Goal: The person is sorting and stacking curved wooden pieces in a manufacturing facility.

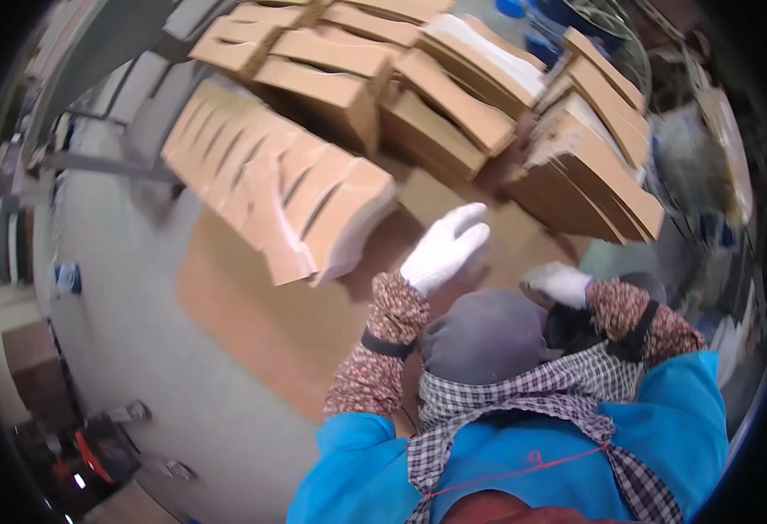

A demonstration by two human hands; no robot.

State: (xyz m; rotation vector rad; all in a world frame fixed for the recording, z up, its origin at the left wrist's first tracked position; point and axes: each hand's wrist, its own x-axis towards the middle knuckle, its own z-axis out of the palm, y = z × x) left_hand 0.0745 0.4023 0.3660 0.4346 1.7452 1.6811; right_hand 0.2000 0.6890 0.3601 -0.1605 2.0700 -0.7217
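Observation:
My left hand (449, 249), in a white glove, reaches forward with its fingers stretched and a gap between them. Nothing shows in it. The nearest thing is a long row of tan curved pieces (348, 210) with pale, wavy edges, just left of it; I see no contact. My right hand (560, 284), also gloved in white, is lower and to the right, close by a grey dome-like shape (487, 336) in front of my body. Its fingers are blurred. Beyond it stands a stack of tan pieces with curved edges (584, 170).
More stacks of tan curved blocks (331, 52) fill the far side. A brown sheet (252, 306) lies on the grey floor (130, 349) to the left. A dark machine frame (95, 79) is at far left. Blue containers (567, 22) stand at the far right.

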